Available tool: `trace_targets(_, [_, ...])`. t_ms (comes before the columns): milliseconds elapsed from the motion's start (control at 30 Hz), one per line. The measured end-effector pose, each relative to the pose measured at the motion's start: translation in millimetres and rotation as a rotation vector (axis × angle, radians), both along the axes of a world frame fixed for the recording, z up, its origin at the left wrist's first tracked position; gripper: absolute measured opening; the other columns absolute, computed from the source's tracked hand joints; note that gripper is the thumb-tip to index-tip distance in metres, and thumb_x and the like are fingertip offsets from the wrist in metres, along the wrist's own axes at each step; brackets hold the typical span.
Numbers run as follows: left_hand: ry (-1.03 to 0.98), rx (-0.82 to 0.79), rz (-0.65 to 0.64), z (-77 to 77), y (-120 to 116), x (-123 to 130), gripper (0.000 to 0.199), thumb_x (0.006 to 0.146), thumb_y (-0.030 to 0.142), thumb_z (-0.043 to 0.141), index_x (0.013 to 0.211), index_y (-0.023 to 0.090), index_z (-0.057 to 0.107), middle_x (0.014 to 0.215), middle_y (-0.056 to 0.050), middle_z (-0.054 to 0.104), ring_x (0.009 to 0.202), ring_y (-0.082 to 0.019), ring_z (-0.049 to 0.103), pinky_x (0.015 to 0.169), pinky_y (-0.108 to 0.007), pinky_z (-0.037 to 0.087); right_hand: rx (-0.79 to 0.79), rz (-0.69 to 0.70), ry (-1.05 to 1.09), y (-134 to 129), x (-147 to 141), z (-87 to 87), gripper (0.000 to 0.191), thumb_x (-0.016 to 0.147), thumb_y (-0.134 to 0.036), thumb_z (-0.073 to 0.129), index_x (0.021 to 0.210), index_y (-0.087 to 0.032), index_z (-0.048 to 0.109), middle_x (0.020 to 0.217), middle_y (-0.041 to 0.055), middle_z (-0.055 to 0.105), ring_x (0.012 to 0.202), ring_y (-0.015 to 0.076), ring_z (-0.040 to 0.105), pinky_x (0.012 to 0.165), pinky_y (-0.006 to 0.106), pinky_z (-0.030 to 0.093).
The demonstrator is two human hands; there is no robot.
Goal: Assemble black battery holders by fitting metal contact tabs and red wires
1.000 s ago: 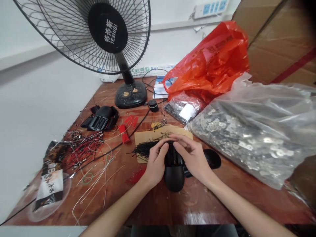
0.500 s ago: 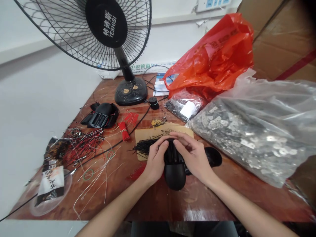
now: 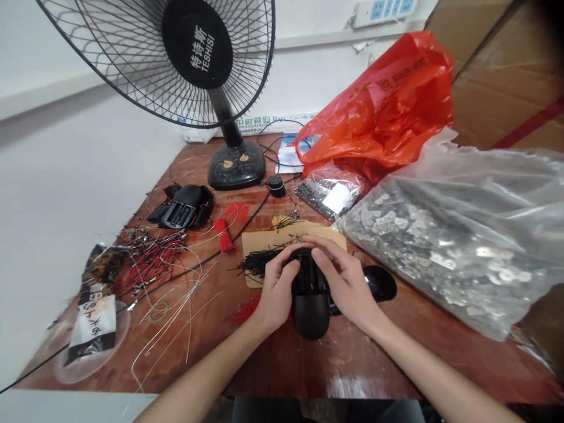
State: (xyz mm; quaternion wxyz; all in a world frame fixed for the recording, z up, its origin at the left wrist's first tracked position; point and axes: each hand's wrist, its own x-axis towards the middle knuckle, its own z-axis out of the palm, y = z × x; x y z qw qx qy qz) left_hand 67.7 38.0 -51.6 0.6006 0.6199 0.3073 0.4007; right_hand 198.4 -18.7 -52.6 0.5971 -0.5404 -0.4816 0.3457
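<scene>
Between my two hands is a black plastic casing (image 3: pixel 311 317), rounded at the near end, with an open slotted recess like a battery compartment at its far half. My left hand (image 3: pixel 281 288) grips its left side, thumb at the edge of the recess. My right hand (image 3: pixel 346 282) closes around the right side, its thumb bent over the recess and its fingers meeting the left ones at the far end. The fingertips at the far end are partly hidden. Right of my right hand lies a glossy black oval part (image 3: pixel 381 284). Black wire pieces (image 3: pixel 255 262) lie on a cardboard sheet (image 3: pixel 326 231) just beyond.
A black fan (image 3: pixel 235 164) stands at the back left. More black casings (image 3: pixel 187 205), red wires (image 3: pixel 150 258) and a red bundle (image 3: pixel 223 236) lie to the left. At right are a clear bag of metal tabs (image 3: pixel 445 252) and a red plastic bag (image 3: pixel 383 111).
The view has shifted slightly. My left thumb has pulled back a little from the recess. Both hands stay around the casing, which has barely moved.
</scene>
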Motion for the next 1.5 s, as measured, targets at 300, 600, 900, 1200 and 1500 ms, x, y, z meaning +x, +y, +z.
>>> trace_targets(300, [0.044,0.058,-0.015,-0.7,-0.4,0.3,0.032,0.09,0.016,0.054,0.118,0.021,0.069,0.115,-0.002,0.069,0.104,-0.017,0.062,0.093,-0.024,0.044,0.028,-0.018,-0.054,-0.1,1.8,1.2,0.03,0.102,-0.033,0.047,0.127,-0.026,0.064,0.125,0.0022,0.066,0.116,0.016,0.061,0.103,0.028,0.045])
trace_targets(600, [-0.033,0.031,-0.067,-0.1,0.0,-3.2,0.037,0.086,0.011,0.051,0.117,0.02,0.07,0.118,-0.001,0.069,0.109,-0.018,0.06,0.099,-0.025,0.042,0.021,-0.022,-0.042,0.2,2.4,1.5,0.031,0.103,-0.032,0.047,0.129,-0.025,0.063,0.123,0.0019,0.067,0.114,0.0146,0.062,0.099,0.026,0.046])
trace_targets(900, [0.066,0.042,-0.008,0.1,0.1,1.3,0.029,0.094,0.022,0.055,0.118,0.021,0.07,0.111,-0.001,0.071,0.098,-0.014,0.062,0.089,-0.021,0.045,0.048,-0.018,-0.03,0.6,1.8,-0.2,0.031,0.102,-0.03,0.05,0.129,-0.024,0.063,0.127,0.0014,0.065,0.115,0.0126,0.062,0.099,0.023,0.047])
trace_targets(1200, [-0.034,-0.012,-0.049,5.4,-1.2,0.3,0.029,0.099,0.027,0.051,0.118,0.022,0.072,0.113,-0.001,0.071,0.102,-0.015,0.063,0.095,-0.023,0.044,0.05,-0.007,0.003,-2.9,0.6,2.9,0.029,0.101,-0.029,0.051,0.128,-0.026,0.063,0.125,0.0008,0.066,0.112,0.0113,0.063,0.097,0.02,0.049])
trace_targets(1500, [-0.034,0.032,-0.017,4.2,-3.5,-0.1,0.03,0.1,0.025,0.048,0.118,0.021,0.071,0.114,-0.002,0.071,0.107,-0.017,0.064,0.097,-0.025,0.045,0.067,0.07,0.132,-3.7,-1.8,-0.7,0.031,0.098,-0.025,0.056,0.128,-0.026,0.062,0.126,0.0033,0.066,0.115,0.0153,0.063,0.098,0.024,0.051])
